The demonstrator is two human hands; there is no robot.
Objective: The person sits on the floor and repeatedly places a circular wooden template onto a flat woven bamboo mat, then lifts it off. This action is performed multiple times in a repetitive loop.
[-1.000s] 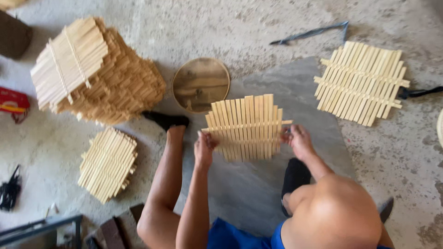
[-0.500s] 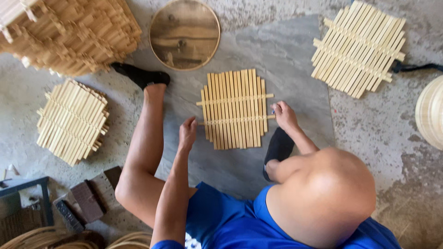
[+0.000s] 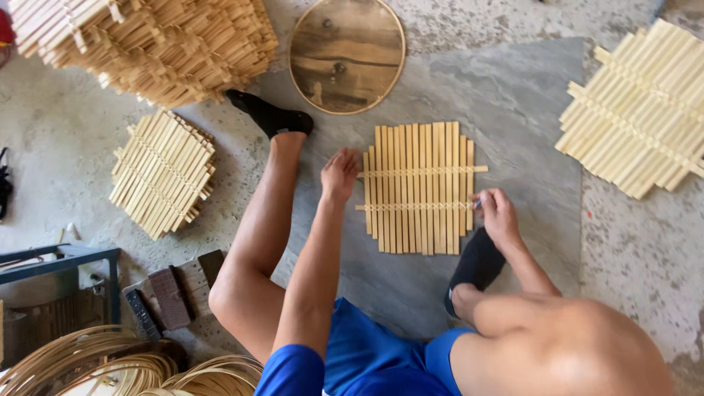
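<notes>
While the right hand pinches the right end of the nearer cross strip of a bamboo slat mat, its fingers are closed on that strip where it juts past the last slat, and the left hand rests at the mat's opposite edge, fingertips touching the left end of the farther cross strip; whether it actually grips the strip cannot be told. Between the two hands the mat lies flat on a grey stone slab, its slats running away from the person and bound by the two thin cross strips. Just below the right hand sits a foot in a black sock, tucked under the bent leg, and just beyond the left hand the other leg stretches out to a second black sock. Past the mat's far edge lies a round wooden tray with a pale rim. Well off to the right of the grip is a larger finished mat lying askew. Out to the left lies a small stack of mats, with a tall heap of mats beyond it, and coils of thin bamboo strips lie near the person's left side.
</notes>
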